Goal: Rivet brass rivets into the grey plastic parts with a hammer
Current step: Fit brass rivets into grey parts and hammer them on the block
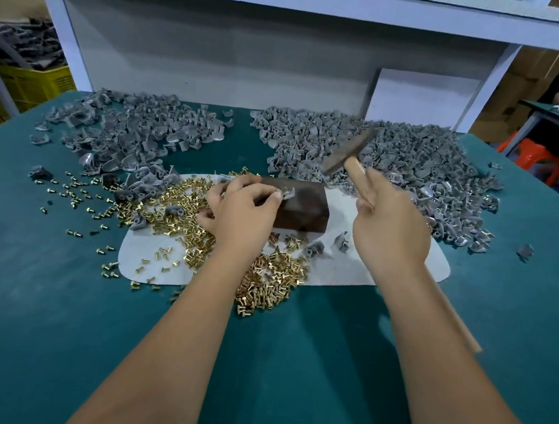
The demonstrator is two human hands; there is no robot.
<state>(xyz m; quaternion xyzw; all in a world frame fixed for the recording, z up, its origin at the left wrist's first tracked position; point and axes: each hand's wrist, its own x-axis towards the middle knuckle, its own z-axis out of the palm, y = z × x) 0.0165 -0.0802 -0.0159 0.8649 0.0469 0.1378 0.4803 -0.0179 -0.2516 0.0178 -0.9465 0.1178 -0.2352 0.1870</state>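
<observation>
My left hand (243,205) pinches a grey plastic part (288,192) with brass rivets standing in it, on top of a dark metal block (305,207). My right hand (388,220) grips the wooden handle of a hammer; its blurred metal head (348,152) is raised above and behind the block. Loose brass rivets (265,284) lie in heaps on a white mat (350,267) and spill onto the green table.
One large heap of grey parts (137,130) lies at the back left, another (409,165) at the back right. A white shelf frame (67,38) and a grey back panel close the far side. A yellow crate (31,82) stands off the table's left.
</observation>
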